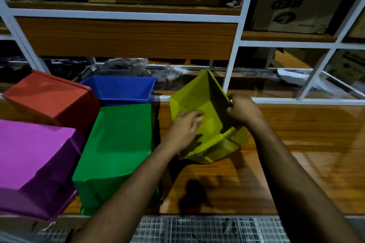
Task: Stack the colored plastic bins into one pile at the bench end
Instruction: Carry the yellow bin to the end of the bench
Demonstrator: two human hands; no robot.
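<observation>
A yellow bin [199, 100] is tilted up on the wooden bench [296, 144], its open side facing me. My left hand [183, 130] holds its left wall, fingers reaching inside. My right hand [242, 110] grips its right wall at the rim. To the left sit a green bin [118, 140] upside down, a purple bin [33, 160] upside down at the bench's near left, a red bin [51, 96] upside down behind it, and a blue bin [122, 89] upright with its opening up.
A white metal shelf frame [233, 53] with wooden boards rises behind the bench, holding cardboard boxes [296, 0] and plastic bags [126, 65]. A wire grid [207, 229] lies below the bench's front edge. Bare bench surface stretches to the right.
</observation>
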